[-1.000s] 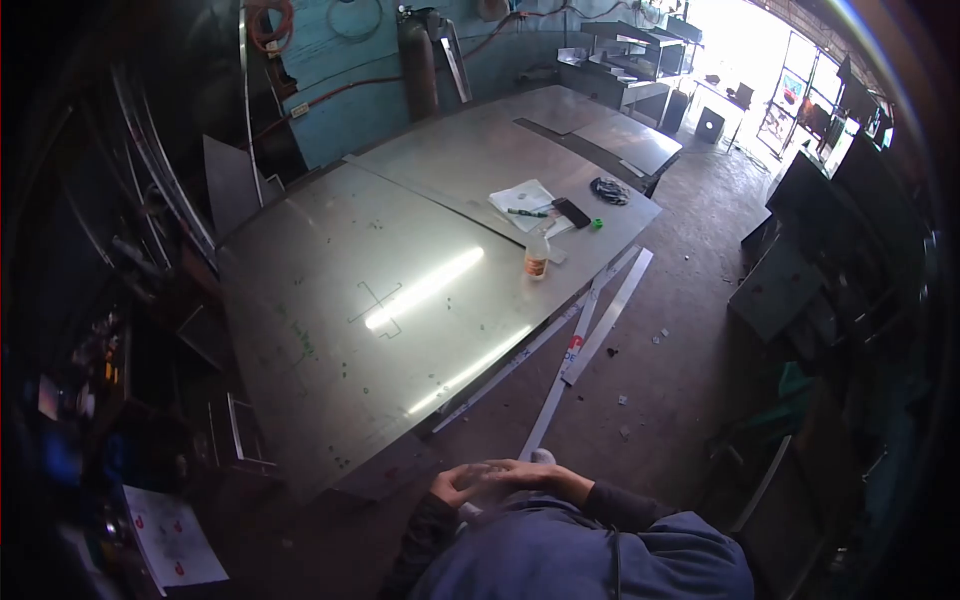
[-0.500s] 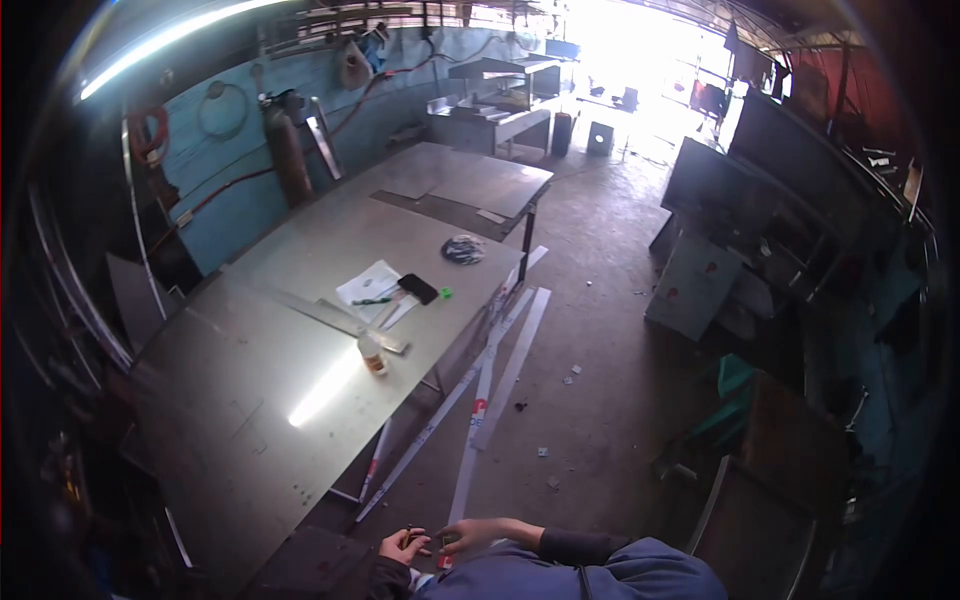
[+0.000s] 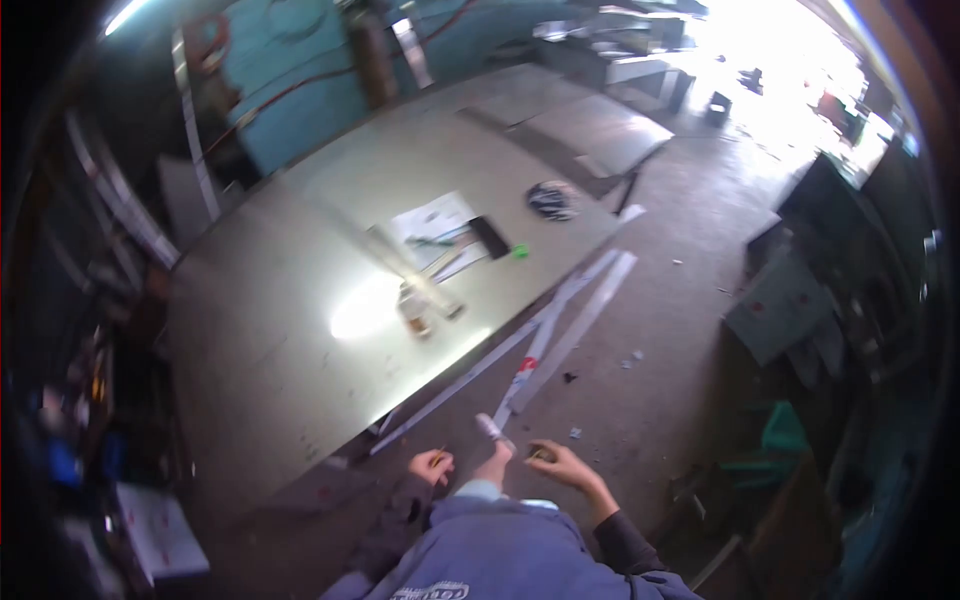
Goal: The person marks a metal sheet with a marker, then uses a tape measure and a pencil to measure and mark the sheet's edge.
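Observation:
My left hand (image 3: 432, 466) is in front of my body, just off the table's near edge, its fingers curled round something small that blur hides. To its right, my right hand (image 3: 556, 464) is over the floor with fingers pinched together; what they hold, if anything, is too small to name. Between the hands a bare lower leg and a light shoe (image 3: 489, 428) show. On the metal table (image 3: 260, 300) are papers (image 3: 432, 217), a dark phone (image 3: 488, 237), a flat metal bar (image 3: 412, 275), a small bottle (image 3: 414, 312) and a green item (image 3: 520, 251).
A patterned round bundle (image 3: 552, 200) sits near the table's right edge. Long pale strips (image 3: 585, 320) lie on the floor beside the table. Sheet-metal cabinets (image 3: 783, 308) and a green chair (image 3: 783, 430) stand at the right. A white sheet (image 3: 162, 530) is at lower left.
The view has tilted down and swung left. My hands, close together before, are now farther apart, with the leg and shoe visible between them.

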Motion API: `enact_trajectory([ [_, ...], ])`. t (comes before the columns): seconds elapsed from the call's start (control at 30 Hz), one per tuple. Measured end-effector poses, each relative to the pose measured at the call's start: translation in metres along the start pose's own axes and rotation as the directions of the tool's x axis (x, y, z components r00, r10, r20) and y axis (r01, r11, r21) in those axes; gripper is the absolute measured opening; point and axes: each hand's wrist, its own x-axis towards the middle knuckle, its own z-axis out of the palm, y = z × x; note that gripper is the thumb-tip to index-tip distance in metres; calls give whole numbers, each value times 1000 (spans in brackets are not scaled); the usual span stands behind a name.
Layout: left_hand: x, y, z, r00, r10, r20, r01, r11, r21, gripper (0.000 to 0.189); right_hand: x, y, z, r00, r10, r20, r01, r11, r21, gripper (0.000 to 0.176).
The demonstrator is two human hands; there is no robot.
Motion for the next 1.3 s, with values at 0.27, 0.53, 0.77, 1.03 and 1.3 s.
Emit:
enact_trajectory([
  [0.27, 53, -148, -66, 766, -447, -463, 486, 873, -38, 29, 103, -69, -117, 973, 157, -171, -145, 986, 80, 50],
  [0.53, 16, -119, -43, 579, -349, -737, 697, 680, 225, 33, 227, -105, -213, 979, 40, -198, -38, 999, 11, 43],
  [0.77, 45, -38, 53, 328, -369, -869, 456, 868, -197, 45, 343, -119, -256, 982, 23, 185, 25, 968, -251, 51],
  [1.03, 70, -83, 211, 92, -531, -843, 497, 758, -423, 45, 390, -180, -267, 786, 201, 585, 299, 704, -644, 63],
  [1.3, 50, -67, 311, -1, -728, -685, 620, 537, -572, 52, 408, -168, -291, 800, 54, 597, 484, 529, -697, 70],
])
